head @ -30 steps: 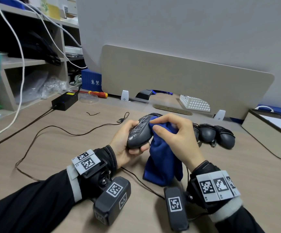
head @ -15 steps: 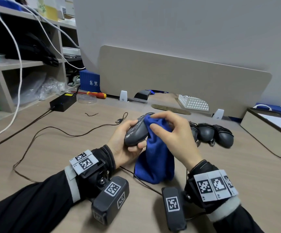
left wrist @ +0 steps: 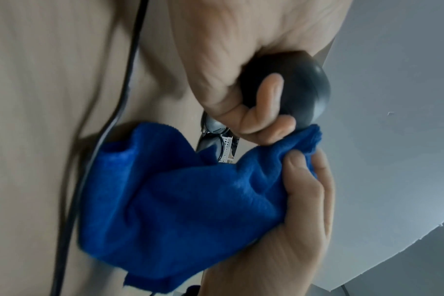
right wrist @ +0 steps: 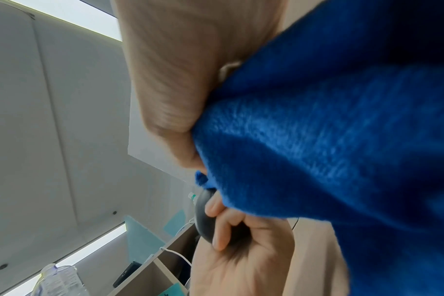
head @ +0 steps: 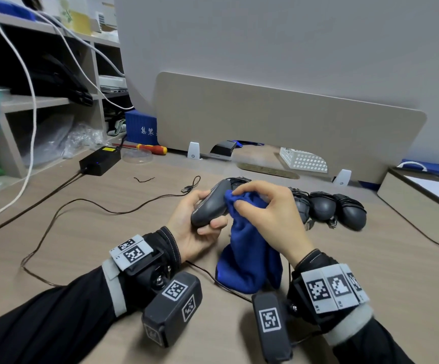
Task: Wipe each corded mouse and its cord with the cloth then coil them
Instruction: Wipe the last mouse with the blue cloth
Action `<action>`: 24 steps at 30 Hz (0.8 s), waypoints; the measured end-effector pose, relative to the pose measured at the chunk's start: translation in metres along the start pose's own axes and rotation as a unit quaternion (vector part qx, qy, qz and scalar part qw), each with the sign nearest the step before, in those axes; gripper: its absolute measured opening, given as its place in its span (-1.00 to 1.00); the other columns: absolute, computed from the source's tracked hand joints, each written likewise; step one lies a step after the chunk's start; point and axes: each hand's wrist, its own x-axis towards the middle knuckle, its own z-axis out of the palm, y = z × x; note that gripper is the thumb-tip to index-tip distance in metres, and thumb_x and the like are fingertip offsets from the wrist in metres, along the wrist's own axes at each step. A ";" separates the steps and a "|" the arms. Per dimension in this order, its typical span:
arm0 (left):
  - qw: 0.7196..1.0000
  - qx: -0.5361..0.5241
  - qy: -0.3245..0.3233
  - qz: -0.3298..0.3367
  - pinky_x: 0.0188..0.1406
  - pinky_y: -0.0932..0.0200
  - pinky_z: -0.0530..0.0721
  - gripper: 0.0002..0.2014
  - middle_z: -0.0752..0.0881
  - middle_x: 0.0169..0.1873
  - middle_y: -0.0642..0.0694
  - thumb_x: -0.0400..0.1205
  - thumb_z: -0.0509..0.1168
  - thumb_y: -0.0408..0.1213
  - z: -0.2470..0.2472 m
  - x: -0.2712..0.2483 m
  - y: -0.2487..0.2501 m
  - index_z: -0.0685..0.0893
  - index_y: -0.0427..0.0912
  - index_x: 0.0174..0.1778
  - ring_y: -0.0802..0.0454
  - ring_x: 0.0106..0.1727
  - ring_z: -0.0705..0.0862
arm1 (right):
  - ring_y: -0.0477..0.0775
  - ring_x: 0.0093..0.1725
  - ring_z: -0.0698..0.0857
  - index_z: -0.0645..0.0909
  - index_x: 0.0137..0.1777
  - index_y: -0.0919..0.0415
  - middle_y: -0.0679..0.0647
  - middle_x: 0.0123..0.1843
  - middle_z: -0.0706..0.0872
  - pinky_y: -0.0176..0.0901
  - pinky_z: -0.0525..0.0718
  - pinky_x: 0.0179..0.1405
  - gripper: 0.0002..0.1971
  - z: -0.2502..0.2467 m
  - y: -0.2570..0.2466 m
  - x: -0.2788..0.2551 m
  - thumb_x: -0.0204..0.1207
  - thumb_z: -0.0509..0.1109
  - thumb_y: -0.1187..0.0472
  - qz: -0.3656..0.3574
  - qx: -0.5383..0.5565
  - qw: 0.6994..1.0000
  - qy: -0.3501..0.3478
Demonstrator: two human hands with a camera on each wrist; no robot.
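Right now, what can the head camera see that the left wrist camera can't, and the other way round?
Only the head view shows the red-and-yellow screwdriver, the black power brick and three dark grey coiled mice in a row. Only the left wrist view shows the left hand's fingers from below, curled round the mouse. Both show the dark grey mouse in hand, the blue fluffy cloth, the right hand and the thin black cord.

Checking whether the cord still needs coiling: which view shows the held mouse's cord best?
Head view: the cord trails uncoiled across the desk to its USB plug. The left wrist view shows one blurred stretch beside the cloth; the right wrist view barely shows any.
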 end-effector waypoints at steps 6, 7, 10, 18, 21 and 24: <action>0.996 0.070 0.043 0.021 -0.92 0.42 0.14 -0.69 0.65 -0.27 -0.18 0.70 0.12 -0.08 0.004 -0.001 -0.003 0.64 -0.25 -0.05 0.05 -0.68 0.47 | -0.27 -0.14 0.70 0.77 -0.12 0.06 -0.18 -0.17 0.81 -0.37 0.61 -0.09 -0.85 -0.006 0.007 0.003 0.41 0.49 0.32 0.057 -0.002 0.993 0.104; 0.995 0.081 0.051 0.027 -0.91 0.43 0.13 -0.67 0.68 -0.27 -0.18 0.71 0.13 -0.05 0.004 -0.001 -0.003 0.66 -0.23 -0.04 0.03 -0.65 0.53 | -0.23 -0.08 0.74 0.77 -0.08 0.12 -0.13 -0.14 0.83 -0.37 0.63 -0.02 -0.85 -0.009 0.006 0.005 0.44 0.49 0.37 0.068 0.060 0.988 0.125; 0.996 0.072 0.046 0.034 -0.89 0.45 0.18 -0.54 0.75 -0.16 -0.21 0.72 0.12 0.12 0.004 -0.001 -0.002 0.73 -0.22 0.01 -0.12 -0.47 0.74 | 0.07 0.14 0.80 0.76 0.08 0.24 0.13 0.07 0.85 -0.08 0.71 0.21 -0.75 -0.012 0.004 0.009 0.39 0.49 0.27 0.133 0.240 0.951 0.140; 0.990 0.127 0.019 0.057 -0.74 0.39 0.25 -0.47 0.67 -0.28 -0.17 0.70 0.07 0.23 0.004 0.002 -0.005 0.77 -0.12 -0.05 -0.08 -0.45 0.59 | 0.08 0.17 0.79 0.71 0.26 0.17 0.11 0.14 0.84 -0.04 0.73 0.14 -0.67 -0.012 0.007 0.007 0.52 0.52 0.40 0.138 0.263 0.947 0.121; 0.985 0.163 0.029 0.050 -0.75 0.40 0.24 -0.50 0.63 -0.31 -0.11 0.68 0.11 0.27 0.003 0.002 -0.008 0.70 -0.09 0.05 -0.03 -0.51 0.53 | -0.01 -0.01 0.74 0.77 0.26 0.08 -0.10 0.01 0.82 0.02 0.73 0.09 -0.73 -0.005 0.006 0.005 0.60 0.48 0.29 0.072 0.115 0.991 0.003; 0.981 0.183 0.024 0.055 -0.77 0.39 0.24 -0.47 0.62 -0.35 -0.12 0.69 0.08 0.29 0.003 0.001 -0.007 0.70 -0.09 0.07 -0.04 -0.53 0.52 | -0.18 0.18 0.66 0.71 0.38 -0.05 -0.16 0.13 0.70 -0.08 0.61 0.35 -0.65 -0.004 0.010 0.004 0.60 0.50 0.16 0.041 0.027 0.998 -0.050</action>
